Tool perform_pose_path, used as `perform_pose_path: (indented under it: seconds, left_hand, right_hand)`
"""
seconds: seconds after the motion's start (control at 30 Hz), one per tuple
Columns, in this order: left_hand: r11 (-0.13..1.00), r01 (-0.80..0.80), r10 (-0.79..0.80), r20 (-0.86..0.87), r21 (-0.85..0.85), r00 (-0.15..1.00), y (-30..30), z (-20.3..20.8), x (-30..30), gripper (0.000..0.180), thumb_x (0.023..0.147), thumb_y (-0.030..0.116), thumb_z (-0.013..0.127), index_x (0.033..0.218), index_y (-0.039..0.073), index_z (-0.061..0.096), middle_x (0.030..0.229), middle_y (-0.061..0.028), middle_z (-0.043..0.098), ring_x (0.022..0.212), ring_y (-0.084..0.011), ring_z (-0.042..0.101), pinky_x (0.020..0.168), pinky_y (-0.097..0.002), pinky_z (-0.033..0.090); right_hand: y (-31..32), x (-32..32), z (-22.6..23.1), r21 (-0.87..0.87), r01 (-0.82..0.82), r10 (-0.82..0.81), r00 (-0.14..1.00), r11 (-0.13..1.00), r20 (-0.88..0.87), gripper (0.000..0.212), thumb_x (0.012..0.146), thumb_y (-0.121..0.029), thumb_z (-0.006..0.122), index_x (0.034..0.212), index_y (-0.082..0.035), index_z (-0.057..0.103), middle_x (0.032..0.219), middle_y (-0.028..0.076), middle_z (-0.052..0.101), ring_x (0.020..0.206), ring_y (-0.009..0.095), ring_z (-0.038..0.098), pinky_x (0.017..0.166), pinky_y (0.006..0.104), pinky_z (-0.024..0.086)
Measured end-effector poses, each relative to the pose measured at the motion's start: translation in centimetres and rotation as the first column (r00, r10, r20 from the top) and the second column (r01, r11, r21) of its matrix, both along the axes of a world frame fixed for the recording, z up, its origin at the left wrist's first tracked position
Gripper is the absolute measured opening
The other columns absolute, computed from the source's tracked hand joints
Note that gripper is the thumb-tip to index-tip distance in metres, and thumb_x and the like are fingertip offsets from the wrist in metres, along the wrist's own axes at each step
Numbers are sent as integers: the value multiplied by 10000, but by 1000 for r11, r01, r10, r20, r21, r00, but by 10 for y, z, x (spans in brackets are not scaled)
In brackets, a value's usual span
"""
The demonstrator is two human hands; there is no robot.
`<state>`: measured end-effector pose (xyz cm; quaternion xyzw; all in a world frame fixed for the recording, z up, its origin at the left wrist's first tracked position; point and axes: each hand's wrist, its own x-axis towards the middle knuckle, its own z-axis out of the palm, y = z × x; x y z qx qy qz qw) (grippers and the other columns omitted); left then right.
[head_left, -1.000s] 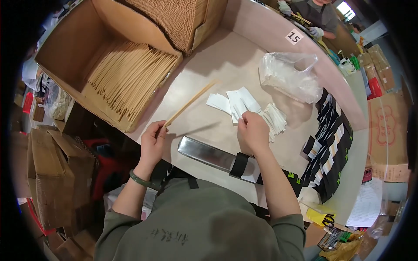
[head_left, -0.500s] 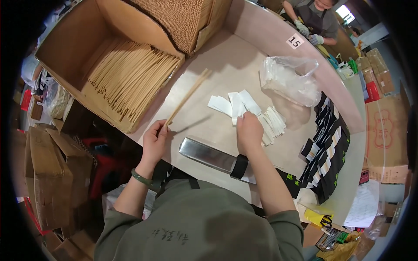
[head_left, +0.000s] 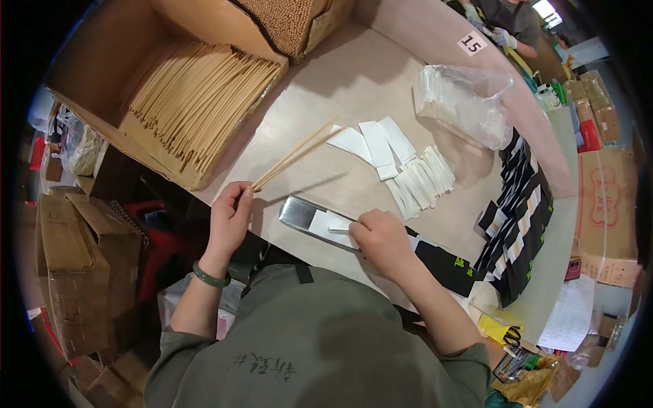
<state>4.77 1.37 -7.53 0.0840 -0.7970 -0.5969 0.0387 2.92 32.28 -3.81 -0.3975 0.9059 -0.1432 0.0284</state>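
At the table's near left, my left hand [head_left: 232, 216] is closed around the lower ends of a few thin wooden chopsticks [head_left: 292, 155], which slant up and away to the right. My right hand [head_left: 382, 236] presses over a shiny metal trough [head_left: 297, 213], its fingers closed on a thin white stick-like packet [head_left: 338, 230]. Beneath that packet a flat white paper napkin [head_left: 322, 223] lies in the trough. A black paper sleeve [head_left: 442, 265] with green marks extends from the trough's right end, partly hidden by my right hand.
Beyond my hands lie flat white napkins [head_left: 376, 146] and a pile of narrow white packets [head_left: 425, 178]. A clear plastic bag [head_left: 466, 105] stands behind them. Overlapping black sleeves [head_left: 520, 224] line the right rim. A cardboard box [head_left: 272, 102] of chopsticks sits at left. A gloved co-worker is across.
My right hand has come from the white piles back to the trough, bringing a napkin and thin packet. The chopsticks stay in my left hand, which has shifted slightly left.
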Motion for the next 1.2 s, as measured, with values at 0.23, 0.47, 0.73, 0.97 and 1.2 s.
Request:
perform_pose_path:
  seconds: [0.23, 0.47, 0.73, 0.97, 1.2]
  left_hand:
    - [957, 255, -274, 139, 139, 952, 29, 31, -11, 127, 959, 122, 631, 931, -1, 624, 799, 24, 588, 770, -55, 529, 704, -207, 425]
    - [858, 501, -478, 185, -112, 859, 30, 13, -28, 120, 906, 98, 671, 865, 8, 604, 772, -47, 629, 703, -114, 607, 646, -272, 493]
    - [851, 233, -257, 15, -471, 966, 108, 29, -22, 177, 831, 46, 714, 986, 6, 641, 958, -119, 636, 826, -260, 661, 718, -353, 539]
    - [732, 639, -667, -58, -238, 743, 142, 54, -2, 563, 772, 204, 783, 1252, 16, 559, 1073, -171, 611, 970, -339, 603, 864, -405, 498]
    - [357, 464, -719, 78, -811, 691, 89, 43, -29, 560, 588, 189, 861, 1065, 84, 587, 839, -107, 567, 820, -320, 587, 733, -408, 490]
  right_hand:
    - [-19, 18, -8, -261, 327, -319, 945, 908, 75, 189, 758, -149, 769, 860, -61, 637, 816, 80, 627, 809, 292, 611, 753, 406, 486]
    - [40, 50, -3, -260, 340, -318, 940, 904, 123, 327, 701, -172, 825, 826, -39, 552, 1360, 246, 492, 1254, 434, 474, 1015, 483, 424]
    - [39, 48, -4, -198, 399, -379, 916, 895, 132, 384, 705, -213, 838, 874, -12, 557, 1352, 273, 494, 1271, 456, 463, 1045, 495, 418]
    - [46, 45, 3, -273, 340, -330, 940, 900, 83, 429, 676, -119, 796, 1063, -58, 621, 1264, 235, 514, 1153, 422, 515, 973, 481, 444]
    - [64, 15, 30, -328, 79, -95, 995, 941, -34, 199, 731, -199, 752, 700, -96, 585, 839, 111, 553, 740, 284, 587, 620, 402, 473]
